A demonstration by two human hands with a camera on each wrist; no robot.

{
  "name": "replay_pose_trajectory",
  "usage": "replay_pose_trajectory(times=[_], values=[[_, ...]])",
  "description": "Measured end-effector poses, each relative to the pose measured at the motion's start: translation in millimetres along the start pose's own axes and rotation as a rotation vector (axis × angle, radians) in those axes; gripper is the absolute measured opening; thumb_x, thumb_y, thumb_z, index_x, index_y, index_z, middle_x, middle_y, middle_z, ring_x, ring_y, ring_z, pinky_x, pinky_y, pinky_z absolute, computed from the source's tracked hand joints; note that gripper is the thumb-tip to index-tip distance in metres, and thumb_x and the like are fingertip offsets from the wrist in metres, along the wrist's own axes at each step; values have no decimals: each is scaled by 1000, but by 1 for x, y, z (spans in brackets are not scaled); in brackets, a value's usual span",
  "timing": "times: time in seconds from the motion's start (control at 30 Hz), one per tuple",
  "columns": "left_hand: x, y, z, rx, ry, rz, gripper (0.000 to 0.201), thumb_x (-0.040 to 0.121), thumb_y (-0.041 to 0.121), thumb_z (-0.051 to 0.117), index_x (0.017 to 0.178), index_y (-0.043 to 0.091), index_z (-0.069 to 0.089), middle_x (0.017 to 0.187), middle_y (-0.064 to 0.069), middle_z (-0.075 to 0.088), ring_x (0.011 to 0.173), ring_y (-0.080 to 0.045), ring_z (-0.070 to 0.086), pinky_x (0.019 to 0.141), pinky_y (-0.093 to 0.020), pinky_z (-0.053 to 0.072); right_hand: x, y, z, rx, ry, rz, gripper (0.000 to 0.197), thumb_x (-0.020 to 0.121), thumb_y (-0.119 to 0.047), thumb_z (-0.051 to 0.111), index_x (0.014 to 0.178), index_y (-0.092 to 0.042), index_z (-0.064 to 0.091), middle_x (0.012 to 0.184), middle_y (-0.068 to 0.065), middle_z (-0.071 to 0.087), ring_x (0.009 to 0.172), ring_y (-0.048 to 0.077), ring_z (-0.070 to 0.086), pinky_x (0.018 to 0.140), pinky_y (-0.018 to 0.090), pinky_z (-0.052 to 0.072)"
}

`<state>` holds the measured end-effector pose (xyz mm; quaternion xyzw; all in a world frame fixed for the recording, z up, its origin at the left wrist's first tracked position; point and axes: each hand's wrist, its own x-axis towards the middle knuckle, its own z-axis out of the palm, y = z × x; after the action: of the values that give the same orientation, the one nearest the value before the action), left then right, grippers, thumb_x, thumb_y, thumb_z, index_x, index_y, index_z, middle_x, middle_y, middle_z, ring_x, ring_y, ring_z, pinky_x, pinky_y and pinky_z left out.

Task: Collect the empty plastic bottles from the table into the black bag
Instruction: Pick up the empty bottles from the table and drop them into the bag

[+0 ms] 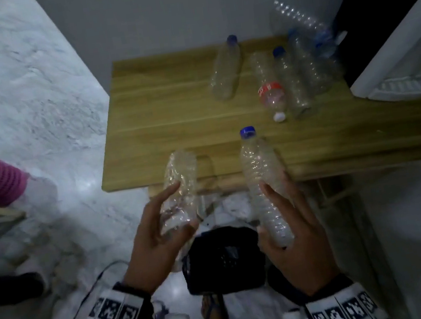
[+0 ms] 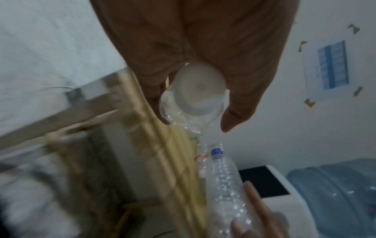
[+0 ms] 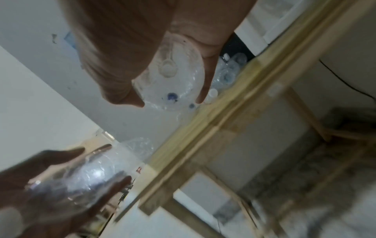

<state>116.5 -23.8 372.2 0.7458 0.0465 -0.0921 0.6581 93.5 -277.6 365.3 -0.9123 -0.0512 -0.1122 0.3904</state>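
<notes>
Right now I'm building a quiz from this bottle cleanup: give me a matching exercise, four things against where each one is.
Things:
1. blue-capped bottle
2. capless crumpled bottle
3. red-labelled bottle
4. black bag

Places:
A. on the floor below both hands
B. in the right hand
C. lying on the wooden table
D. in the left hand

Pairs: 1-B, 2-D, 3-C, 4-A

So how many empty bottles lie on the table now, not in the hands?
5. A lone blue-capped bottle lies furthest left. A red-labelled bottle, a second blue-capped bottle and a clear bottle lie together. A large bottle is behind. This group may hide more.
</notes>
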Motion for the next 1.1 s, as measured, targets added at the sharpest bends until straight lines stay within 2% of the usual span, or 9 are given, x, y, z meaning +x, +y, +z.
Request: replay_pose_trajectory(times=[0.17, 0.27, 0.37, 0.43, 0.53, 0.7, 0.77, 0.9, 1.1], values=[[-94, -86, 29, 70, 57, -162, 70, 77, 19, 80, 141, 33, 54, 146, 10, 53, 133, -13, 56, 106, -49, 50, -95, 19, 7, 101, -194, 68, 67, 80, -22, 66, 144, -23, 45, 162, 0, 22, 149, 14, 25, 115, 22, 31], [-122, -138, 51, 89, 49, -333, 65, 79, 18, 79, 134, 45, 57, 133, 21, 62, 124, -22, 63, 102, -53, 53, -147, 56, 38, 127, -348, 253, 68, 79, -26, 66, 143, -29, 45, 161, -6, 25, 147, 5, 23, 115, 15, 25], [-129, -189, 68, 10, 83, -640, 57, 77, 18, 80, 121, 48, 61, 128, 5, 62, 104, -29, 67, 87, -59, 58, -185, 92, 82, 151, -495, 474, 66, 78, -22, 67, 142, -25, 47, 155, -6, 33, 143, 10, 31, 113, 21, 30], [-126, -227, 75, 21, 67, -727, 63, 66, 33, 82, 125, 42, 61, 142, -4, 50, 114, -31, 63, 85, -56, 60, -200, 113, 115, 142, -556, 571, 67, 76, -26, 64, 141, -23, 48, 152, 0, 39, 141, 17, 38, 109, 21, 30], [-109, -279, 81, 0, 69, -810, 54, 80, 21, 79, 126, 39, 57, 141, -4, 47, 109, -36, 64, 85, -57, 60, -211, 145, 166, 119, -607, 643, 72, 72, -39, 57, 142, -26, 46, 150, 3, 44, 140, 21, 40, 107, 23, 33], [-81, -337, 85, 114, 29, -787, 87, 71, 42, 77, 150, 38, 40, 145, -5, 55, 122, -32, 61, 93, -50, 57, -203, 179, 222, 112, -569, 762, 71, 83, -38, 69, 146, -23, 42, 154, 9, 38, 140, 28, 40, 110, 33, 35], [-81, -345, 85, 134, 33, -779, 87, 77, 38, 76, 153, 31, 36, 142, -7, 56, 111, -24, 63, 82, -40, 59, -203, 184, 229, 110, -521, 785, 70, 82, -39, 69, 145, -24, 43, 153, 8, 40, 138, 27, 42, 110, 33, 36], [-97, -359, 76, 161, 78, -759, 95, 55, 63, 68, 145, 38, 47, 134, -2, 62, 123, -27, 61, 101, -54, 51, -212, 182, 220, 116, -527, 809, 67, 82, -41, 66, 144, -28, 44, 155, 5, 38, 141, 25, 39, 113, 36, 36], [-114, -304, 61, 130, 81, -656, 84, 56, 61, 69, 134, 32, 59, 126, -1, 67, 113, -23, 67, 100, -55, 52, -212, 147, 164, 183, -436, 743, 60, 88, -33, 63, 144, -28, 43, 152, 3, 42, 139, 23, 42, 109, 39, 41]])
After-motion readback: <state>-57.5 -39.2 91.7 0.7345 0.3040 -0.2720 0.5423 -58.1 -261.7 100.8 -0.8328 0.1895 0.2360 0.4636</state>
